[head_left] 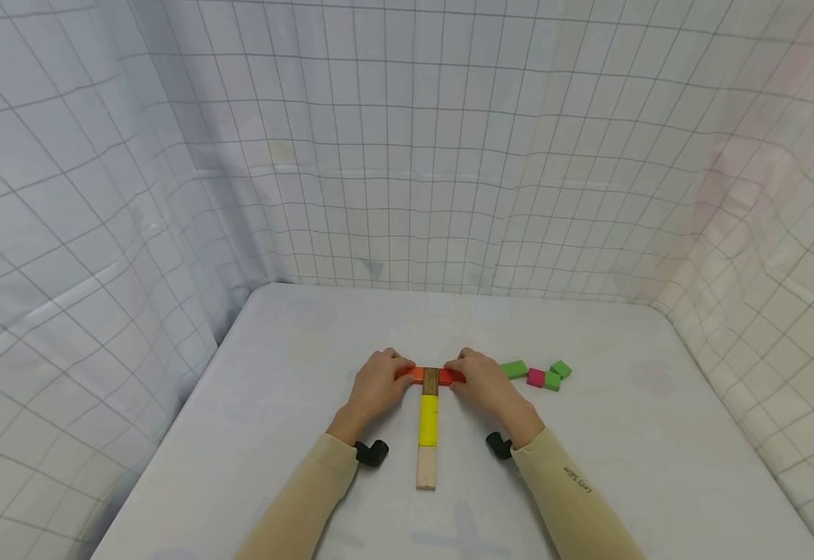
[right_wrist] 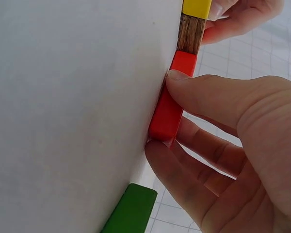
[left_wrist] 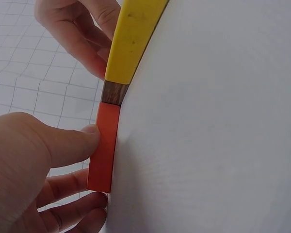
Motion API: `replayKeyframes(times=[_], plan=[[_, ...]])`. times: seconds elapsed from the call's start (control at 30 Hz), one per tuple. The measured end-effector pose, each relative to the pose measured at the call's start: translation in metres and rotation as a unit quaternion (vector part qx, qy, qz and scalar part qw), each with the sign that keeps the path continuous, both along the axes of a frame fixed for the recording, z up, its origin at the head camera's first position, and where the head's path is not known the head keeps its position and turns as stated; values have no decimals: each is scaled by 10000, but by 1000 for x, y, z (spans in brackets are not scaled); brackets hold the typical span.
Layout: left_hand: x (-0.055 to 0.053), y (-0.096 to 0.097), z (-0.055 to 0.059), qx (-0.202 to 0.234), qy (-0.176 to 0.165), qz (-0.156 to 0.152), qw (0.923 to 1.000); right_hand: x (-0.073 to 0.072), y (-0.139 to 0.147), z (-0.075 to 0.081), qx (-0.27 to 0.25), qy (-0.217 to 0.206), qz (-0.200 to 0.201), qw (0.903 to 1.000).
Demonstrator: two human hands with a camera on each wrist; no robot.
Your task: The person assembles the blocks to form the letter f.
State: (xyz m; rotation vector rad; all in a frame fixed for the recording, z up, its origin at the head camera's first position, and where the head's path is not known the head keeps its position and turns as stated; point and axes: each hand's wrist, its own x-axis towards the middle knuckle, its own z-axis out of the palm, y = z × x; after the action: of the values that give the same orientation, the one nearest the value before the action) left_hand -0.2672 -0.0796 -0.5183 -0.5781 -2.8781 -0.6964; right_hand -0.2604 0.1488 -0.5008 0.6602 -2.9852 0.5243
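Note:
My left hand (head_left: 377, 383) holds an orange block (left_wrist: 105, 148) by its sides, thumb on the near face and fingers behind. My right hand (head_left: 485, 381) pinches a red block (right_wrist: 166, 114) between thumb and fingers. Both blocks lie flat on the table, their inner ends against a dark brown wooden block (head_left: 431, 381) between them. From the brown block a yellow block (head_left: 428, 421) runs toward me, followed by a pale wooden block (head_left: 426, 467). Together they form a T shape.
To the right of my right hand lie a long green block (head_left: 515, 369), a crimson cube (head_left: 536, 377) and two small green blocks, one (head_left: 552, 381) touching the cube. The white table (head_left: 295, 334) is bordered by grid-patterned curtains (head_left: 407, 155) at the back and sides.

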Motion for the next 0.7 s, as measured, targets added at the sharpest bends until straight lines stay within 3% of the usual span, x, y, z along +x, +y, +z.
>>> replayKeyframes(times=[0.7], plan=[[5,2,3,-23,25,61,10000,1,-1,-2,26,70,-10,10000]])
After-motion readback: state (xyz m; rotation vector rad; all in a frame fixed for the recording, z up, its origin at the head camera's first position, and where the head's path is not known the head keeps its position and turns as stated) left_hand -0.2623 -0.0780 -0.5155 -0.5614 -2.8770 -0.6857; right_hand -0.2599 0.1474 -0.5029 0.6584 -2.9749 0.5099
